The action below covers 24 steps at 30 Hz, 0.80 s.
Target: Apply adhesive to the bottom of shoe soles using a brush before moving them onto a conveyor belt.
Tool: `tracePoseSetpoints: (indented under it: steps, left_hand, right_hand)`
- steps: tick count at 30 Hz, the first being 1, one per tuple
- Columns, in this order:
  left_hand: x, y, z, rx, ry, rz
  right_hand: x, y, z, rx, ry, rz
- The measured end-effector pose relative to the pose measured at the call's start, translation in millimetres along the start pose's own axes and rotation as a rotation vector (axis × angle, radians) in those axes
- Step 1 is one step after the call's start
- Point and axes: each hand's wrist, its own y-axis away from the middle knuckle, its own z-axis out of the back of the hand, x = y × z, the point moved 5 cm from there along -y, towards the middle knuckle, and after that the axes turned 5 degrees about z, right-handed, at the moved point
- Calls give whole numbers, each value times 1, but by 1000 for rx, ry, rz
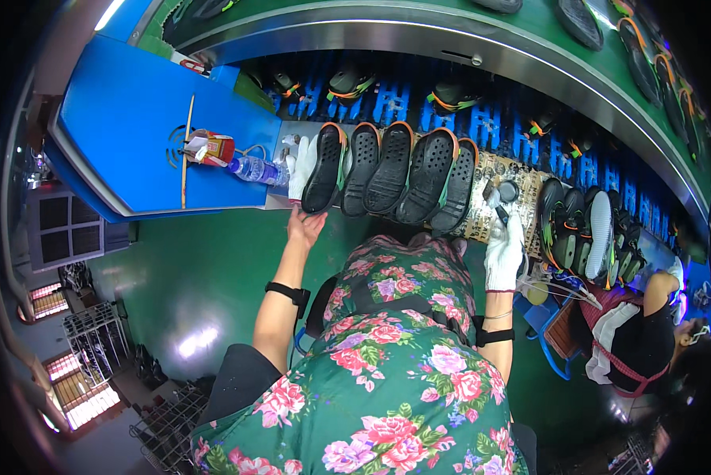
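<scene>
left hand (304,226) bare, fingers spread, touching leftmost shoe sole (324,168) | right hand (504,252) gloved, clamped on small tool (501,214) right of sole row (395,170) | five soles lined up on tabletop (498,170) | none lifted yet

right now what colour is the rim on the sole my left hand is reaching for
Orange, around a black perforated sole just above the left hand; the head view shows it.
</scene>
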Motion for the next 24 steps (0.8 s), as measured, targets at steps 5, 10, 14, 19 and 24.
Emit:
tracePoseSetpoints:
  steps: [5, 10, 14, 19, 24]
  left_hand:
    - [3, -12, -20, 250, 105, 115]
    - [4, -17, -28, 323, 114, 138]
    - [7, -11, -38, 300, 47, 78]
    - [8, -4, -44, 265, 23, -49]
    - [6, 9, -46, 302, 81, -206]
  right_hand:
    - [3, 4, 7, 29, -8, -19]
    - [9, 14, 8, 27, -31, -12]
    - [12, 22, 12, -38, -7, 15]
    - [10, 24, 19, 14, -36, -11]
    - [7, 21, 26, 2, -19, 11]
